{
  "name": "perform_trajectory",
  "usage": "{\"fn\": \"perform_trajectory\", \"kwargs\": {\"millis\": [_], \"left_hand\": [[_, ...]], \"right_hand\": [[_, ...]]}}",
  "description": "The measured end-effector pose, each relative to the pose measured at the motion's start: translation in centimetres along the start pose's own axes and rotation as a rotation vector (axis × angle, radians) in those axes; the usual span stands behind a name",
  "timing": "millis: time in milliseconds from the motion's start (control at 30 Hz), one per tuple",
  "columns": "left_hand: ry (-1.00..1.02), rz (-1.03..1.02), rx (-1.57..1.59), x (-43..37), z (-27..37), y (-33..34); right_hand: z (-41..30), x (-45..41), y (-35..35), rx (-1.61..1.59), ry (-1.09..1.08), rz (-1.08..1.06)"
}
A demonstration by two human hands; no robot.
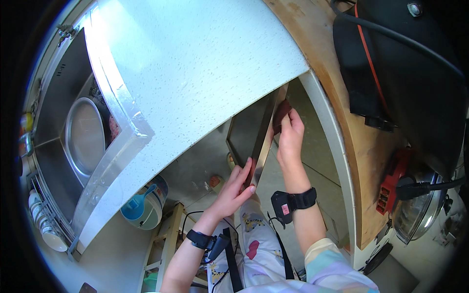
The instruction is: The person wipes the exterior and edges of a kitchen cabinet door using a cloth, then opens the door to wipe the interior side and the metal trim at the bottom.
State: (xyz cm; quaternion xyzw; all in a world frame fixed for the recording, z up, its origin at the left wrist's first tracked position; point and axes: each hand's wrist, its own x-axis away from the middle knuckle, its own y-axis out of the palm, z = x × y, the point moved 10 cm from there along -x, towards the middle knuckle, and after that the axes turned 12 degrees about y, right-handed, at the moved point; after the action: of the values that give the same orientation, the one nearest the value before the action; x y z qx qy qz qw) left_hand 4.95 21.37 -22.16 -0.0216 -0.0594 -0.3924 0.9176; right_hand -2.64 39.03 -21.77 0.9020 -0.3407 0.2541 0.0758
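Observation:
In the middle of the head view, a tilted panel with a metal edge, perhaps a cabinet door or drawer front, stands out from below the white speckled countertop. My right hand holds a dark brown cloth or pad against the right side of that edge. My left hand is at the panel's lower end, fingers spread, fingertips resting on or beside the edge. Nothing shows in its palm. Each wrist wears a black strap with a small device.
A steel sink holding a round metal pan lies at left, with bowls on a rack below. A bucket with a blue dipper stands under the counter. At right are a wooden board, a black appliance and a red power strip.

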Motion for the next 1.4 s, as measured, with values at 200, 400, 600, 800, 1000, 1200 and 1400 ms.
{"fn": "perform_trajectory", "kwargs": {"millis": [200, 400, 600, 800, 1000, 1200, 1400], "left_hand": [[0.028, 0.04, 0.008, 0.1, 0.0, -0.6], [0.001, 0.032, 0.002, 0.3, -0.2, -1.6], [0.06, 0.058, -0.039, 0.2, -0.1, -2.1], [0.14, 0.141, -0.028, 0.9, -0.8, -2.5], [0.033, 0.148, 0.112, 1.5, -2.5, -1.6], [0.155, 0.182, -0.016, 0.7, 0.4, -2.8], [0.144, 0.212, -0.059, 0.8, 0.8, -2.9]], "right_hand": [[0.6, 3.8, -2.6, -0.303, -0.013, -0.082], [-1.5, 6.7, -1.0, -0.69, 0.122, -0.654], [-6.0, 10.6, -1.2, -0.231, -0.026, -0.503], [-11.4, 15.5, -0.2, -0.239, -0.041, -0.452], [-6.2, 13.7, 0.7, -0.367, 0.062, -0.582], [-2.4, 10.5, -2.9, 0.094, -0.09, -0.332], [-5.0, 13.2, 4.3, 1.215, -0.841, -0.382]]}}
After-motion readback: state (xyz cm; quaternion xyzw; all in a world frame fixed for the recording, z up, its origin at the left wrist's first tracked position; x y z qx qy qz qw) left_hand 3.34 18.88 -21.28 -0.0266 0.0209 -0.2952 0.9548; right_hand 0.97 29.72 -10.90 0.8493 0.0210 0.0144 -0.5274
